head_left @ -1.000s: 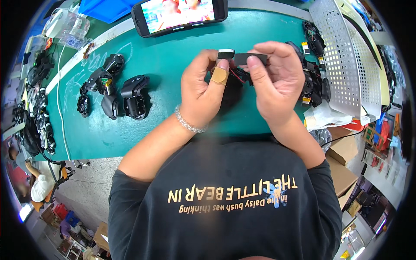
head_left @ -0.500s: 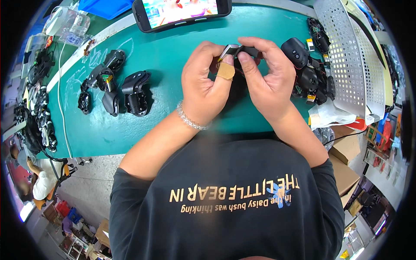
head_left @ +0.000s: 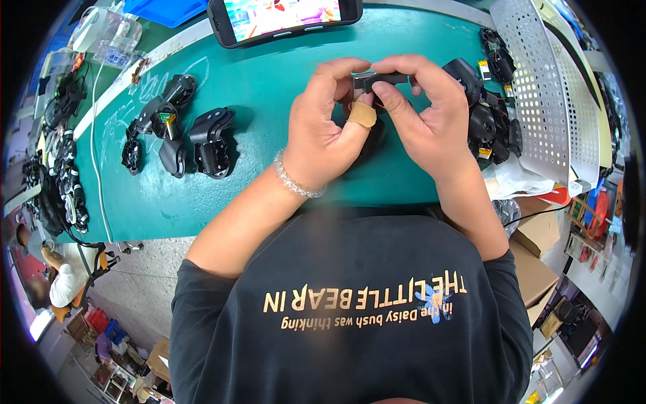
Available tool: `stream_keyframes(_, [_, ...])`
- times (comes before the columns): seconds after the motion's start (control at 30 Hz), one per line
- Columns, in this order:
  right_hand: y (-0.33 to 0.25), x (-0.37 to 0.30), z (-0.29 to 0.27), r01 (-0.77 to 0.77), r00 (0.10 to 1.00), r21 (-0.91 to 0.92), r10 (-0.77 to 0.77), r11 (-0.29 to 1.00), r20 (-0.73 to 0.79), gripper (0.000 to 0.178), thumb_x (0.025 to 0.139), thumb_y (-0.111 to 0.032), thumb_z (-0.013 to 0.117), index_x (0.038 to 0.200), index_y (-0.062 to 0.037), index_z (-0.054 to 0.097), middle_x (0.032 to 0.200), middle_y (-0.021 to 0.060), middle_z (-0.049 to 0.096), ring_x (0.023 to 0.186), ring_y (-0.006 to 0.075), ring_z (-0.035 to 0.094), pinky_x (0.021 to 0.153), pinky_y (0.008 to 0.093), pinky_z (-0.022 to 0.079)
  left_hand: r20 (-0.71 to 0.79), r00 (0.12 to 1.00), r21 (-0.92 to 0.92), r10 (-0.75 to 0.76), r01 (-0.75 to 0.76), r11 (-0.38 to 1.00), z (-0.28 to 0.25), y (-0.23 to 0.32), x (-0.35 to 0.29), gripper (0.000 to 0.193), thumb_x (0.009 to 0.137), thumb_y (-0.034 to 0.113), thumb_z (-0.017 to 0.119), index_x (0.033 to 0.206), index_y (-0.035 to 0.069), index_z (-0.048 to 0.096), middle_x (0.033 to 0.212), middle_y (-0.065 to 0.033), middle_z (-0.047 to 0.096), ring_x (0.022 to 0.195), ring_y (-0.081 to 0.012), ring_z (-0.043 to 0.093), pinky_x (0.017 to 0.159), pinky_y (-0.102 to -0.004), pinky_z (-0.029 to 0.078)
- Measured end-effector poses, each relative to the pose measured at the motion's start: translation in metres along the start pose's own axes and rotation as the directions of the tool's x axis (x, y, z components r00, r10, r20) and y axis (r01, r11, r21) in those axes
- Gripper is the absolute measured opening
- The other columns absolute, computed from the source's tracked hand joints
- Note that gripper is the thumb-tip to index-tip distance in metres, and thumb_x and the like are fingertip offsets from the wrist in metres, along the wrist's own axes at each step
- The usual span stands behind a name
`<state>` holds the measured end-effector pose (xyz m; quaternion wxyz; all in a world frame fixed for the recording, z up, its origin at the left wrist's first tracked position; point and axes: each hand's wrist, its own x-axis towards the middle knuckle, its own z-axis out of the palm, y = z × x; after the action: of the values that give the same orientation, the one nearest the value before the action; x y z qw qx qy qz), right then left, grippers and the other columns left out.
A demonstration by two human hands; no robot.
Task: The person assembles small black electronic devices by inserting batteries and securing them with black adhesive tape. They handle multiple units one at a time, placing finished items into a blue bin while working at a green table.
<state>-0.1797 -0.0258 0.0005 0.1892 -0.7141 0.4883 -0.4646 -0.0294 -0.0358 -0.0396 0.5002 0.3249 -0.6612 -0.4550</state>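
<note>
My left hand [head_left: 326, 131] pinches a small flat silver-grey piece [head_left: 359, 82], which looks like a pouch battery, between thumb and fingers. A tan bandage [head_left: 362, 114] wraps that thumb. My right hand [head_left: 431, 124] is closed on a short black strip [head_left: 391, 79], its end against the silver piece. A thin red wire shows beside the right thumb. Below both hands is a dark rounded part [head_left: 373, 135], mostly hidden and in shadow. Both hands are above the green tabletop [head_left: 269, 161].
Several black plastic housings [head_left: 213, 145] lie to the left. More black housings and small batteries [head_left: 486, 128] are heaped at the right, beside a perforated metal tray [head_left: 531, 87]. A phone [head_left: 286, 19] with a lit screen stands at the back. Bundled cables [head_left: 67, 182] lie far left.
Both hands have shifted slightly right. The silver piece, tilted before, now faces me more squarely, and the black strip lies against it. The red wire has come into sight.
</note>
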Motion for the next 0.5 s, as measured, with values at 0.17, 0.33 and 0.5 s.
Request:
stream_keyframes(0.17, [-0.001, 0.0028, -0.0036, -0.096, 0.994, -0.028, 0.097, 0.995, 0.047, 0.018, 0.078, -0.01, 0.066, 0.093, -0.0019, 0.06, 0.081, 0.0098, 0.065, 0.072, 0.0225, 0.063, 0.063, 0.0292, 0.049, 0.007, 1.0, 0.058, 0.02, -0.02, 0.998, -0.0006, -0.0008, -0.0006, 0.033, 0.083, -0.004, 0.055, 0.114, 0.002, 0.045, 0.084, -0.0034, 0.056, 0.074, -0.0078, 0.054, 0.069, -0.0236, 0.045])
stream_keyframes(0.33, [0.0064, 0.0023, -0.0019, -0.135, 0.988, 0.009, 0.134, 0.991, 0.077, 0.016, 0.077, -0.01, 0.067, 0.089, -0.0021, 0.059, 0.079, 0.0095, 0.063, 0.068, 0.0218, 0.062, 0.06, 0.0283, 0.047, -0.016, 0.999, 0.068, 0.029, -0.028, 0.997, 0.0014, -0.0013, 0.0, 0.032, 0.083, -0.005, 0.056, 0.112, 0.003, 0.045, 0.082, -0.0025, 0.055, 0.073, -0.0071, 0.052, 0.066, -0.0226, 0.043])
stream_keyframes(0.5, [0.0029, 0.0043, -0.0026, 0.004, 1.0, 0.003, -0.004, 1.0, 0.019, 0.012, 0.075, -0.004, 0.066, 0.082, -0.001, 0.057, 0.076, 0.0086, 0.06, 0.062, 0.0208, 0.057, 0.056, 0.0268, 0.046, -0.042, 0.999, 0.052, -0.01, 0.012, 0.999, 0.0014, 0.0017, -0.0009, 0.031, 0.083, -0.004, 0.056, 0.11, 0.003, 0.043, 0.079, -0.0021, 0.054, 0.069, -0.006, 0.049, 0.061, -0.0208, 0.04])
